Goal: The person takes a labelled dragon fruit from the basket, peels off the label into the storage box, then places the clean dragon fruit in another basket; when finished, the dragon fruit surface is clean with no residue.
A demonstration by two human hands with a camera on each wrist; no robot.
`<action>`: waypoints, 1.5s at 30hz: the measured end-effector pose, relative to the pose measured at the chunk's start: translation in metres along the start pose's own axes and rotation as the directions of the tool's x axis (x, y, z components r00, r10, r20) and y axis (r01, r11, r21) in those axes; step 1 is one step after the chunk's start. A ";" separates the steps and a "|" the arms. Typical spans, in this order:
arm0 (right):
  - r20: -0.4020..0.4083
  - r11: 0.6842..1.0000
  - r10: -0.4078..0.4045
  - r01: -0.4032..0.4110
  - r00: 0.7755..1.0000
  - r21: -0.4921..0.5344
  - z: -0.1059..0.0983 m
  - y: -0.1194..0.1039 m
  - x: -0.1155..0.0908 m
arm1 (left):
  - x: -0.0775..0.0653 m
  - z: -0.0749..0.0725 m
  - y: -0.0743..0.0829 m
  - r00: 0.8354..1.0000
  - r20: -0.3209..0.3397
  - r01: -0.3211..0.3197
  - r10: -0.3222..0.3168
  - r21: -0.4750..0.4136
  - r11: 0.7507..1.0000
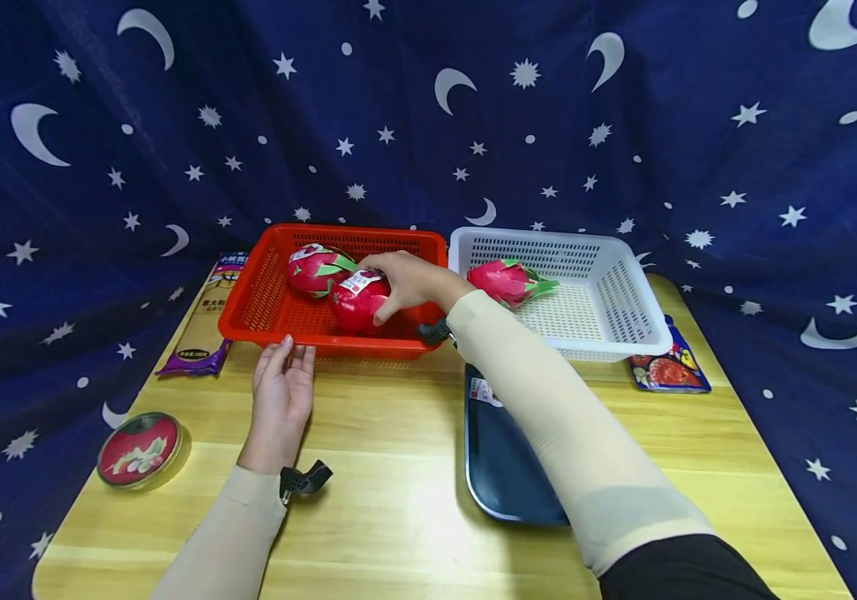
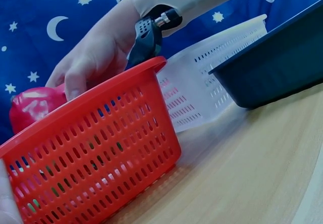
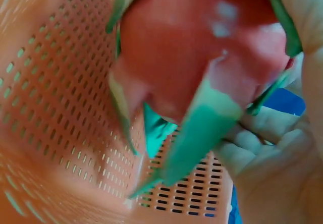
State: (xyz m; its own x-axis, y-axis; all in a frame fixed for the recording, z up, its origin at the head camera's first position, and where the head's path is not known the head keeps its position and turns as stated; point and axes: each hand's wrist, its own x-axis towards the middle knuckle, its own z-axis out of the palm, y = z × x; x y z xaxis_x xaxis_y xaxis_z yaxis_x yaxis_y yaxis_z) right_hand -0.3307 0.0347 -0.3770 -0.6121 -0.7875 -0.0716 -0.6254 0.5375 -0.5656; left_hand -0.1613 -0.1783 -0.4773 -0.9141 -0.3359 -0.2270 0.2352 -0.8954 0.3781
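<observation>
My right hand (image 1: 412, 282) reaches into the red basket (image 1: 248, 321) and grips a dragon fruit (image 1: 357, 307) with a white label on top. In the right wrist view that dragon fruit (image 3: 176, 47) shows its green-tipped scales inside the basket. Beside it, to the left, lies a second dragon fruit (image 1: 314, 271), also labelled. My left hand (image 1: 286, 396) is palm up at the basket's front rim, fingers fairly straight and fingertips right at the rim. A third dragon fruit (image 1: 503, 282) lies in the white basket (image 1: 623, 292), partly behind my right arm.
A dark tray (image 1: 499, 467) lies under my right forearm, a small label on its far end. A round tin (image 1: 139, 450) stands at the left, near a yellow-and-purple packet (image 1: 203, 325). A blue pouch (image 1: 672, 367) lies by the white basket. Behind hangs a starry blue cloth (image 1: 413, 108).
</observation>
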 end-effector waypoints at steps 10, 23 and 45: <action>0.121 0.995 0.033 -0.021 0.992 -0.098 0.006 -0.007 0.003 | 0.002 0.000 0.002 1.000 0.000 -0.009 0.009 0.018 1.000; 0.260 0.988 0.153 -0.142 0.953 -0.062 0.004 0.003 0.000 | 0.001 -0.002 0.000 1.000 -0.007 -0.004 0.004 0.029 1.000; -0.053 0.997 -0.024 0.020 0.998 -0.072 0.003 -0.009 -0.007 | 0.003 -0.002 0.000 1.000 0.002 -0.004 0.004 0.049 0.999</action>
State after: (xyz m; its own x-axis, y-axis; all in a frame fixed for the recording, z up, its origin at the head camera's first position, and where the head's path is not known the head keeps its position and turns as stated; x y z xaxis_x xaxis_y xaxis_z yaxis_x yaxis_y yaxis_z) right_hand -0.3194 0.0339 -0.3736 -0.6215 -0.7833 -0.0144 -0.6709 0.5415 -0.5066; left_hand -0.1633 -0.1799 -0.4803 -0.9139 -0.3388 -0.2238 0.2221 -0.8785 0.4230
